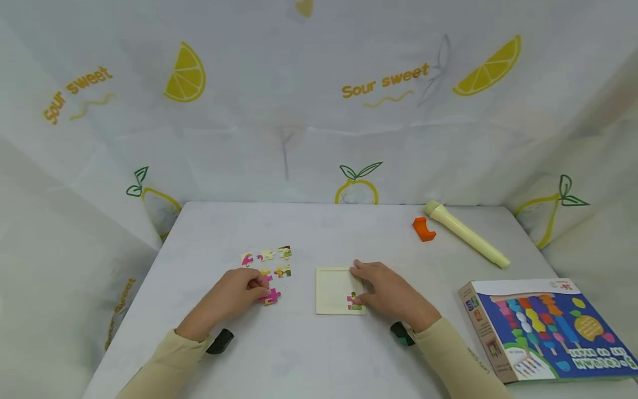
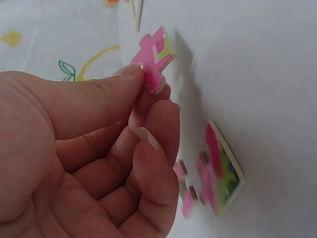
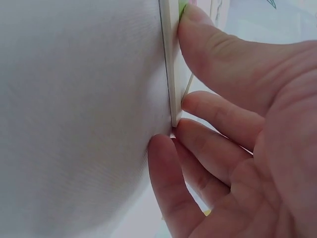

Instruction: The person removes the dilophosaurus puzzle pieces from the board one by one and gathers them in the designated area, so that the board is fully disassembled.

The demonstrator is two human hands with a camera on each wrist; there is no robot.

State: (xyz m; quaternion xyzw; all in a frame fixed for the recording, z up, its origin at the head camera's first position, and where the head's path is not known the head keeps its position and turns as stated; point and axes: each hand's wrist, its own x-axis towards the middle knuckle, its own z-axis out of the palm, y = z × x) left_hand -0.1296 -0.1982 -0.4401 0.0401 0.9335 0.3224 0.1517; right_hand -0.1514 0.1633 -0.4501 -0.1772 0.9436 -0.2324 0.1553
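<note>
My left hand [image 1: 241, 293] pinches a pink jigsaw piece [image 2: 154, 59] with a bit of green between thumb and fingertip, lifted off the table in the left wrist view. Several loose jigsaw pieces [image 1: 283, 271] lie around and beyond that hand; one with a straight edge [image 2: 223, 171] shows below the fingers. To the right is a square, pale puzzle tray [image 1: 330, 291] with a pink and green piece [image 1: 354, 302] in its lower right corner. My right hand [image 1: 386, 291] holds the tray's right side, thumb over that piece and fingers along the rim.
A blue boxed game [image 1: 558, 332] lies at the right edge of the table. Towards the back right are a small orange notched block [image 1: 423, 229] and a pale yellow stick with a knobbed end [image 1: 468, 235]. A lemon-print cloth [image 1: 279, 111] hangs behind the table.
</note>
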